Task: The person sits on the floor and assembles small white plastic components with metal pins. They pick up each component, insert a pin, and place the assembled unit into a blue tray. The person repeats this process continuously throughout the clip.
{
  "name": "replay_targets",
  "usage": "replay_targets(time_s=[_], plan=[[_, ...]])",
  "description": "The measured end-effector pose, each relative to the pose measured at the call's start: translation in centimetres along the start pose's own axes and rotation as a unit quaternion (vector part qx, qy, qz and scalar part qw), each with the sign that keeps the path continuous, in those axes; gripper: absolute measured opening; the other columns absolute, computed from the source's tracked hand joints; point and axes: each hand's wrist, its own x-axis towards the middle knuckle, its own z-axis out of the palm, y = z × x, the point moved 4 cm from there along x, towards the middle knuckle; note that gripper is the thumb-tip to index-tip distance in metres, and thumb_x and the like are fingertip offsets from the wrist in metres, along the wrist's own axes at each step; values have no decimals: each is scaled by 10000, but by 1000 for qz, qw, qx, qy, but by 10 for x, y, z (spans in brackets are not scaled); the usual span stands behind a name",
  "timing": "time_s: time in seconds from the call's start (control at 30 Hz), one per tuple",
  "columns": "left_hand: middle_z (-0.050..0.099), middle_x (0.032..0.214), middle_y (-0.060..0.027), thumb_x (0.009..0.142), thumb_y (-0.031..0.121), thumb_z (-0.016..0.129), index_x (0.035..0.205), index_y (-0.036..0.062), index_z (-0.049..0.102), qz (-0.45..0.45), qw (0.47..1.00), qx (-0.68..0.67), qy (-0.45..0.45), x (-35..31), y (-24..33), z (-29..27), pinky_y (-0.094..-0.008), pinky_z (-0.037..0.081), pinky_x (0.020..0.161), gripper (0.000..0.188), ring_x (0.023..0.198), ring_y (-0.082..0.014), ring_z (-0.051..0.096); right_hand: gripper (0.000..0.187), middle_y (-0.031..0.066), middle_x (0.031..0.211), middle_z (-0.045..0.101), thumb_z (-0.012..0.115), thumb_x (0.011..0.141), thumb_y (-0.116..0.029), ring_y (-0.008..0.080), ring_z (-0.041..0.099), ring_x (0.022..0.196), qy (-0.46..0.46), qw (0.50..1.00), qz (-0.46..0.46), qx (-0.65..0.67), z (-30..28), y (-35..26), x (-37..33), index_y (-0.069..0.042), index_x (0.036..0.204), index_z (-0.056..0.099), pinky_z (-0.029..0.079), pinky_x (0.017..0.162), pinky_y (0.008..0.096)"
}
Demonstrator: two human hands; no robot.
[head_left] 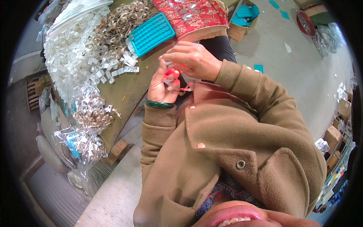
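Observation:
My left hand [162,87], with a dark green bangle at the wrist, has its fingers curled around a small whitish plastic piece [168,80]. My right hand [191,60] meets it from above, thumb and fingers pinched near the same piece. Red light falls on the fingertips and on a small shiny strand [185,89] beside them. The fingers cover most of what is held. Beyond my hands on the table lies a blue tray [152,34] with rows of small hollows. Left of it are a heap of clear plastic pieces [70,62] and a heap of metal rings and chains [126,19].
Clear bags of small parts [90,109] sit along the table's left edge [126,117]. A red patterned cloth [193,19] lies at the far side. Past it, a cardboard box [237,32] holds blue trays. A red basin [304,23] stands on the floor at far right.

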Motion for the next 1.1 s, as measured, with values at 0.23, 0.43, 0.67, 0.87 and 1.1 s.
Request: replay_targets(time_s=[0.23,0.43,0.67,0.87,1.1], plan=[[687,1032,-94,958,192,584,1218,33,588,28,976,217,19,12,-3,-1,-247,473,486,304,678,-104,609,250,160,953,697,664,857,-136,270,688,861,-14,980,197,20,-48,56,0,-27,1083,671,531,747,333],[635,798,-41,948,196,594,1178,-31,608,95,952,289,22,19,1,11,-239,480,505,323,597,-92,570,227,166,876,663,629,863,-264,344,651,832,7,936,233,-263,-53,99,19,-69,975,662,509,728,437],[595,704,23,948,200,596,1103,-7,650,82,965,246,21,18,-1,5,-169,397,447,264,553,-55,563,165,123,909,662,620,857,-214,319,654,849,-9,943,190,-274,-50,90,13,-81,942,667,514,723,410],[676,800,-24,973,226,563,1156,-9,628,72,969,238,-1,21,-5,3,-170,440,465,305,589,-57,604,169,86,901,695,700,843,-170,216,676,771,47,968,225,-102,-57,83,8,-61,971,697,527,699,315],[687,1076,-127,1007,225,497,1235,-20,572,2,991,126,-36,15,0,5,-224,538,582,343,761,-122,671,207,80,951,696,603,951,-123,142,677,834,100,827,379,402,-40,72,4,4,1105,659,571,789,287]])
